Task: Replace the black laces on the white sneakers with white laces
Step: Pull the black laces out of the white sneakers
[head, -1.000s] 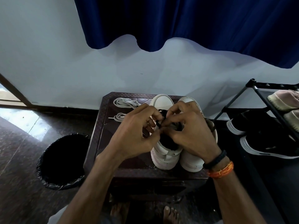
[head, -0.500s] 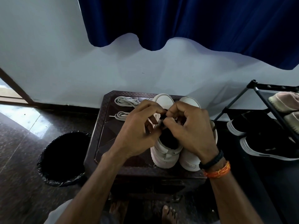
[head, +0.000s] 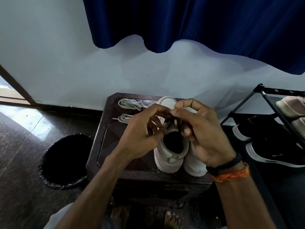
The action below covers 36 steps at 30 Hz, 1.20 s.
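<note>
On the dark stool (head: 105, 146), both hands pinched the black lace (head: 177, 123) over the left sneaker (head: 170, 156): left hand (head: 142, 134), right hand (head: 203, 134). White laces (head: 130, 104) lay behind, untouched.

A single wide-angle view is given, taken from the person's head and aimed forward and down. The left hand (head: 142, 138) and right hand (head: 203, 134) are seen close, near the middle of the frame, with the forearms running out at the bottom edge. Beyond the hands a wall (head: 66, 63) is faced; below them the floor (head: 19, 171) is taken in. Straight lines are bent toward the frame's edges.
</note>
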Tool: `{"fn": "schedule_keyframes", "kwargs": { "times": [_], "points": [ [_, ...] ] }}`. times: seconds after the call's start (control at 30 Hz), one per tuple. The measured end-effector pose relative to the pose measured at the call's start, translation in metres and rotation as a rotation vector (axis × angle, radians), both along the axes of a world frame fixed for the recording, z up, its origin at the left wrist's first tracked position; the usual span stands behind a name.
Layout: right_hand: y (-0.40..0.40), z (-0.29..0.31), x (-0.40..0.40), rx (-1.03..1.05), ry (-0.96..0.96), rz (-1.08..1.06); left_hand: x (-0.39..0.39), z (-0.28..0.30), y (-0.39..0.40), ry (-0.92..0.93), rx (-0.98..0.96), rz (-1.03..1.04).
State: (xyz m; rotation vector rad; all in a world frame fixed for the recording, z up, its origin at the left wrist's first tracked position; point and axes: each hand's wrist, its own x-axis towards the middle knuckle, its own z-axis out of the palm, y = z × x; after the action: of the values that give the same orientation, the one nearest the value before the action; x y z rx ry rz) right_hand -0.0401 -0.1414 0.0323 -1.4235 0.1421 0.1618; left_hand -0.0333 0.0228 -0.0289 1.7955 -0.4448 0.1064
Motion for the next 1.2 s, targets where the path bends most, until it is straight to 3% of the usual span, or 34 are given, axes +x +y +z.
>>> {"fn": "schedule_keyframes", "kwargs": {
  "times": [0.13,0.2,0.3,0.4,0.5,0.63,0.73,0.87,0.93,0.97,1.03,1.07,1.2],
  "points": [
    [-0.008,0.010,-0.001,0.205,0.057,0.152,0.001,-0.001,-0.001,0.019,-0.089,0.018],
    [-0.012,0.010,-0.001,0.194,0.023,0.172,0.001,0.002,-0.001,-0.027,-0.126,0.056],
    [-0.016,0.002,0.000,-0.099,-0.049,0.116,0.003,0.009,0.003,-0.039,-0.247,0.210],
    [-0.019,-0.005,0.003,-0.454,-0.147,0.070,0.006,0.020,0.017,0.148,-0.605,0.310],
    [-0.022,-0.007,0.002,-0.701,-0.237,0.221,0.013,0.027,0.039,0.318,-0.887,0.348],
    [-0.004,-0.013,-0.006,-0.993,-0.362,0.405,0.016,0.031,0.050,0.414,-0.974,0.399],
    [0.009,-0.016,-0.007,-1.015,-0.432,0.365,0.019,0.028,0.050,0.464,-0.969,0.436],
    [0.005,-0.004,-0.006,-0.782,-0.376,0.299,0.023,0.015,0.056,0.517,-0.787,0.599],
    [0.003,0.004,-0.007,-0.627,-0.347,0.229,0.022,0.007,0.061,0.441,-0.473,0.649],
    [0.001,0.005,-0.006,-0.584,-0.353,0.186,0.021,0.005,0.064,0.352,-0.222,0.642],
    [-0.001,0.003,-0.004,-0.561,-0.374,0.107,0.017,0.009,0.066,0.128,0.264,0.512],
    [-0.002,0.002,-0.003,-0.568,-0.376,0.080,0.015,0.014,0.064,0.012,0.379,0.398],
    [0.001,-0.002,-0.002,-0.613,-0.367,0.114,-0.001,0.031,0.036,-0.207,0.385,-0.002]
  ]
}}
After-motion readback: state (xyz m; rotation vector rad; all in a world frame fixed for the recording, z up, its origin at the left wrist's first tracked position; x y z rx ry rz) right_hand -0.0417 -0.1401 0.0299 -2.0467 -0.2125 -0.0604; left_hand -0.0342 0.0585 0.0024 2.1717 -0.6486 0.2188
